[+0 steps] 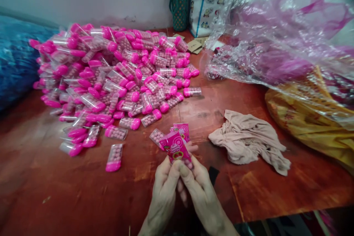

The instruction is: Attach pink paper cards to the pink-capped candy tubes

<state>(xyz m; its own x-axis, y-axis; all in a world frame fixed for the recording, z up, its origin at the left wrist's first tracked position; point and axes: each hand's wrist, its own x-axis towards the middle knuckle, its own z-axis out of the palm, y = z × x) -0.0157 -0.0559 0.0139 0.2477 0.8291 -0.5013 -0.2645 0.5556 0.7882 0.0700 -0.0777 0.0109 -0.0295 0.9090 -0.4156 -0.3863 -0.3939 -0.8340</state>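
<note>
My left hand (165, 179) and my right hand (199, 182) meet at the table's near middle, thumbs side by side. Between their closed fingers is a bright pink printed wrapper (174, 146), tilted, its lower edge pinched. Pink balls show at its lower right, partly covered by my fingers. Behind it a second pink printed wrapper (182, 129) sticks up above my right fingers. A clear candy box (156, 136) of pink balls shows at the left of the wrapper; whether a hand holds it I cannot tell. Another candy box (114, 157) with a pink cap lies to the left.
A large heap of pink-capped candy boxes (110, 77) covers the back left of the red table (83, 199). At right lie a crumpled beige cloth (246, 138), a yellow bag (301, 121) and clear plastic (265, 51). A white bag (206, 5) stands by the wall.
</note>
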